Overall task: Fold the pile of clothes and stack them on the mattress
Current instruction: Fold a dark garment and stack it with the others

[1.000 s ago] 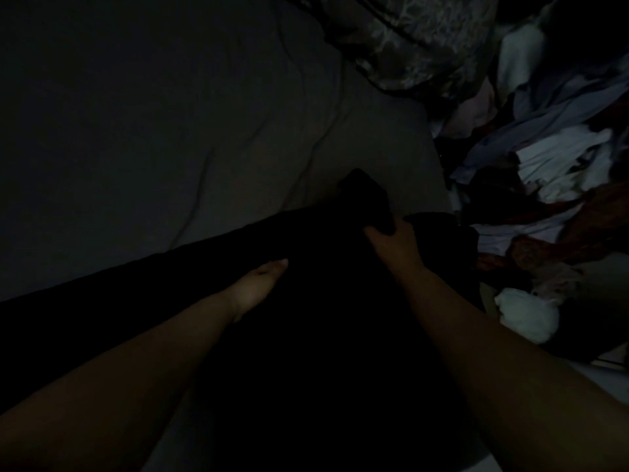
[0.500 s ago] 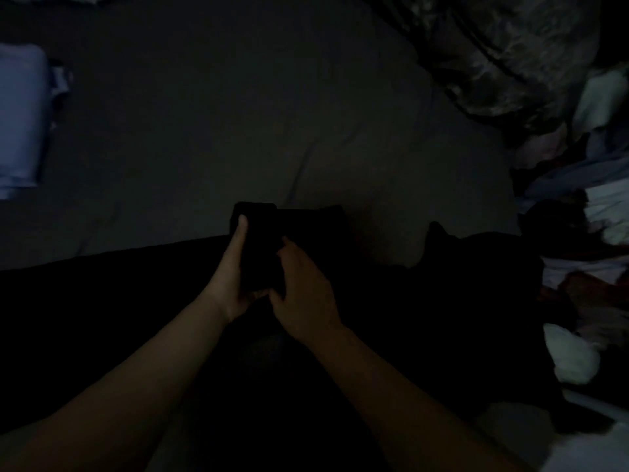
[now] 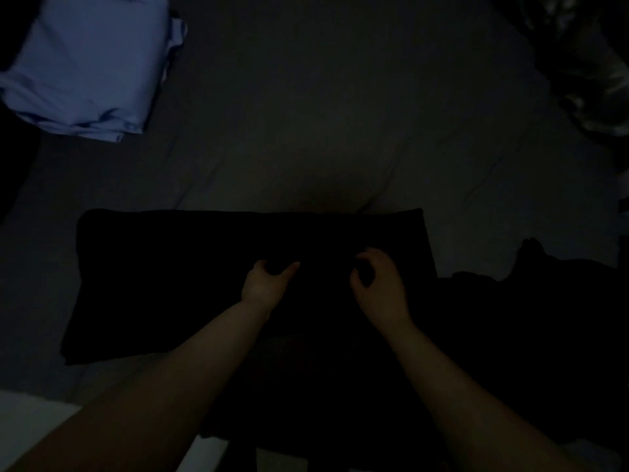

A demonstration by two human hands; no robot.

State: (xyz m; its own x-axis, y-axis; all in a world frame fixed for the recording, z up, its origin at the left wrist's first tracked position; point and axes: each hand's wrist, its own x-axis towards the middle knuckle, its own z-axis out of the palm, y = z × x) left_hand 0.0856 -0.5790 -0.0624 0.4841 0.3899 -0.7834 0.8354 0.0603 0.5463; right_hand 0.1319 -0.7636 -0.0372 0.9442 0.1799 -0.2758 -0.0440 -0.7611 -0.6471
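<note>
A black garment lies as a wide flat rectangle on the grey mattress, near its front edge. My left hand sits at the garment's middle, thumb and fingers curled around a bit of the black fabric. A little to the right, my right hand has its fingers curled down, pinching the same cloth. The light is very dim, so the folds and edges under my arms are hard to make out. A folded light-blue stack rests at the far left of the mattress.
More dark clothing lies heaped at the right of the black garment. A patterned blanket fills the far right corner. A pale strip shows at the lower left, beyond the mattress edge.
The hands, together around a corner of the black cloth half a second ago, now sit apart on it. The garment lies spread as a rectangle, and the view has swung left.
</note>
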